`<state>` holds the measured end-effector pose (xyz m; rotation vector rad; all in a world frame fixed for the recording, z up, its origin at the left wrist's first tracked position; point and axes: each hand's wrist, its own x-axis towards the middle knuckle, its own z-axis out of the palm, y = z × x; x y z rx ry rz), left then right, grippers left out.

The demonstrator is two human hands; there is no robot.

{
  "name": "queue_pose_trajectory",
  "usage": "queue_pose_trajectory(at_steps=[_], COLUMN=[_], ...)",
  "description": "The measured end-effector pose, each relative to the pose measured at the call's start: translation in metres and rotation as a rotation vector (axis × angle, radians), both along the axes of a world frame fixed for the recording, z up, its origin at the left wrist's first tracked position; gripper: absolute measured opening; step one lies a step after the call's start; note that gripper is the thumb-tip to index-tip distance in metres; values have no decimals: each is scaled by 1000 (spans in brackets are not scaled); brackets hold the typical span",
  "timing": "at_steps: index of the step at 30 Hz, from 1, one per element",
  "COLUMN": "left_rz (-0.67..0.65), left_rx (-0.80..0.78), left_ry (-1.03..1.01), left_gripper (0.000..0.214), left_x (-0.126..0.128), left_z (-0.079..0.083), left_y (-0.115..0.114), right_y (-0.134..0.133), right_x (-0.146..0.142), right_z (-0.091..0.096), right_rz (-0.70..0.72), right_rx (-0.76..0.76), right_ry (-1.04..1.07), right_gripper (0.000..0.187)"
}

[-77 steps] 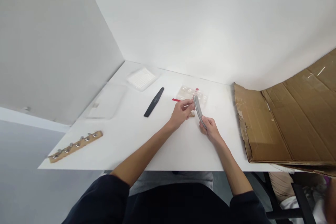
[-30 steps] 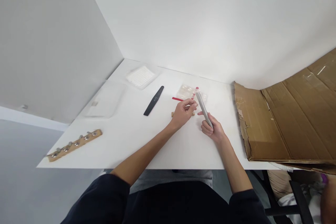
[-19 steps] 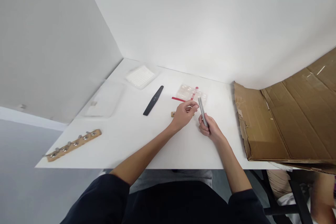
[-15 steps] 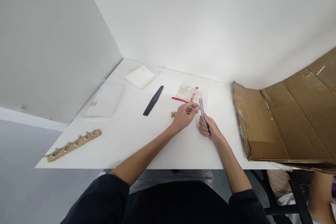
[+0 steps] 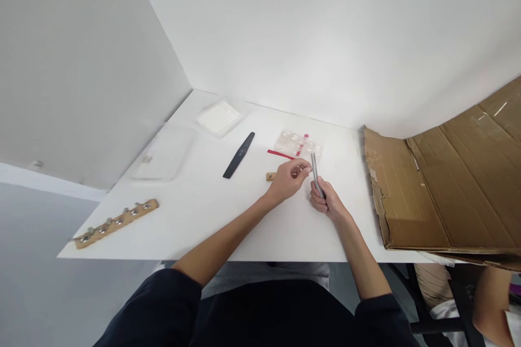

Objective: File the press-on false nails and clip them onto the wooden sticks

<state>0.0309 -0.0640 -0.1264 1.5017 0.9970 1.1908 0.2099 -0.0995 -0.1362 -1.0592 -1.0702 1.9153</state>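
My right hand (image 5: 324,198) is closed around the lower end of a slim grey nail file (image 5: 315,169), which points up and slightly left with its narrow side towards me. Just left of its upper part, my left hand (image 5: 288,178) has thumb and forefinger pinched together. Whatever lies in the pinch is tiny and I cannot make it out. Behind the hands lies a clear plastic tray of small pale pieces (image 5: 288,143), with red marks across it. A red strip (image 5: 280,154) lies in front of that tray. Partly hidden by my left hand is a small wooden piece with metal (image 5: 269,176).
A black nail file (image 5: 239,155) lies left of my hands. Further left are a pale sheet with a grid (image 5: 220,117), a clear plastic box (image 5: 158,160) and a wooden bar with metal clips (image 5: 118,222). Cardboard (image 5: 411,195) stands at the right; another person's arm (image 5: 491,298) shows below.
The grey file has turned slightly, so a gap or line along its narrow side shows more plainly. Both hands keep their grips. The view has shifted a little.
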Motion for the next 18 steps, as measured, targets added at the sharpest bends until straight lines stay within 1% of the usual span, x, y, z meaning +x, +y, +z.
queue_pose_trajectory(at_steps=[2, 6, 13, 15, 18], left_rz=[20, 63, 13, 5, 13], left_rx=[1, -30, 13, 2, -33], left_ry=[-9, -92, 32, 20, -67], left_gripper=[20, 22, 20, 19, 20], left_x=[0, -3, -1, 1, 1], left_z=[1, 1, -1, -1, -3], left_y=[1, 5, 1, 0, 2], right_y=[0, 0, 0, 1, 1], right_x=[0, -1, 0, 0, 0], right_z=[0, -2, -4, -5, -6], right_rz=[7, 33, 0, -1, 6], right_rx=[11, 25, 17, 20, 33], right_ry=[-6, -25, -9, 0, -6], right_gripper=[65, 65, 65, 65, 65])
